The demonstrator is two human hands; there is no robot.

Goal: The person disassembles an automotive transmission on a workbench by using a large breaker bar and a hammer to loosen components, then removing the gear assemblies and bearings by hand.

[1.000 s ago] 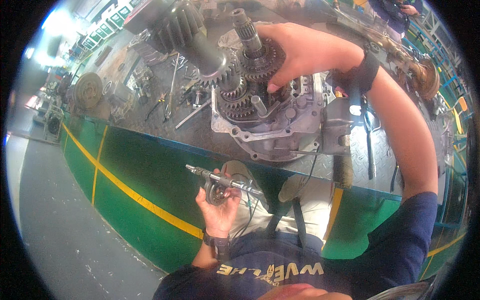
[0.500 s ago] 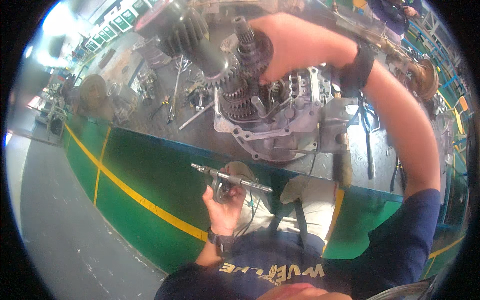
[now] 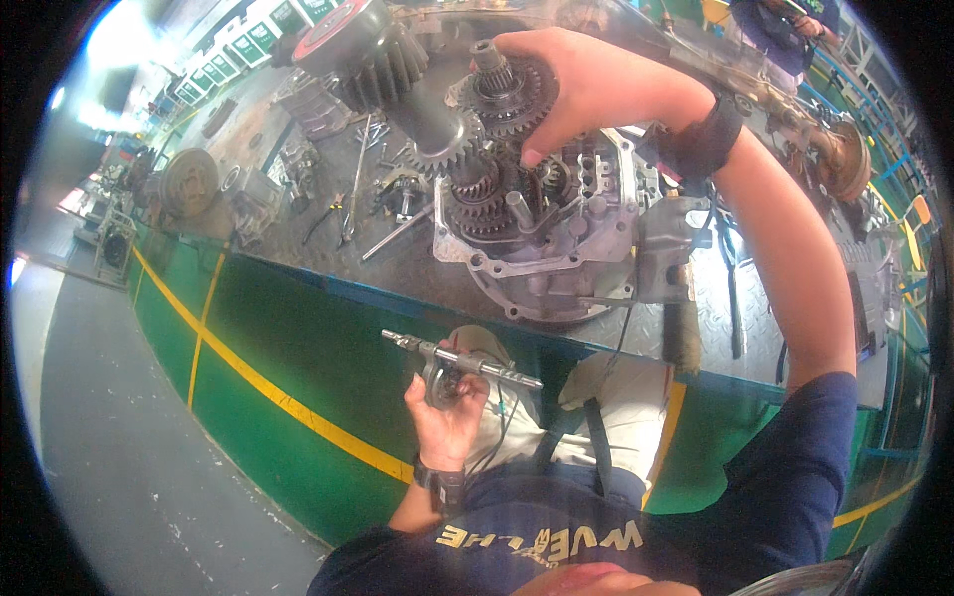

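Note:
My left hand (image 3: 444, 422) is closed round a shift fork (image 3: 437, 377) fixed on a slim steel shift rod (image 3: 497, 371), held in front of the bench above my lap. The rod lies across, its right end slightly lower. At the bench, my right hand (image 3: 586, 89) grips a toothed gear shaft (image 3: 509, 94) from its right side, thumb low down. That shaft stands in an open gearbox housing (image 3: 556, 260). Beside it on the left rises a second, thicker gear shaft (image 3: 422, 114), tilted. The fingers on the far side are hidden.
Pliers (image 3: 328, 214), a long rod (image 3: 397, 231) and small metal parts lie left of the housing on the metal-topped bench (image 3: 328, 260). A mallet-like handle (image 3: 682, 333) lies at the bench's front edge. Another person (image 3: 785, 40) stands at the far right.
The gear shaft in my right hand has shifted slightly and shows more of its top gear. The thicker shaft appears a little to the right. My left hand is nearly still.

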